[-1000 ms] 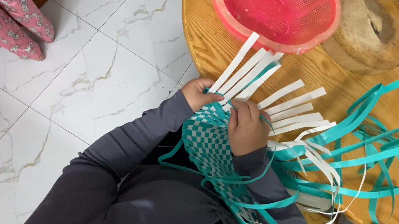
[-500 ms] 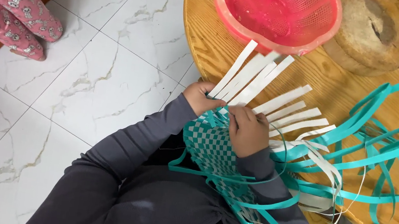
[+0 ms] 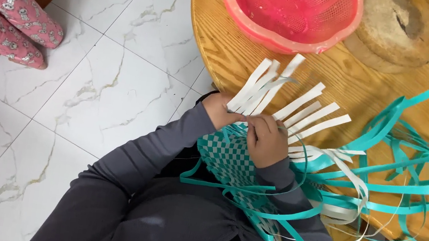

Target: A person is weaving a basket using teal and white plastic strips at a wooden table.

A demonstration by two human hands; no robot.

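Two hands: both work at the top edge of a woven panel [image 3: 231, 162], a teal-and-white checkered mat of flat strips lying over the person's lap, just off the table's rim.
Left hand [image 3: 220, 110]: closed around the base of the white strips [image 3: 284, 99], apparently pinching them where they leave the weave so the loose ends fan up and away over the wooden table [image 3: 354, 84].
Right hand [image 3: 266, 140]: curled, fingers pressed down on the weave's edge beside the left hand, seemingly holding the last row tight.
Teal strips [image 3: 402, 180]: unwoven ends trail right across the table and hang over its edge, likely kept out of the way.
Panel position: directly under and below both hands, touching them.
Nearby: a pink plastic basket [image 3: 288, 10] and a round wooden board [image 3: 398, 29] sit farther up the table, well apart from the hands.
Floor: someone's legs in pink patterned trousers [image 3: 8, 13] stand on white marble tile.
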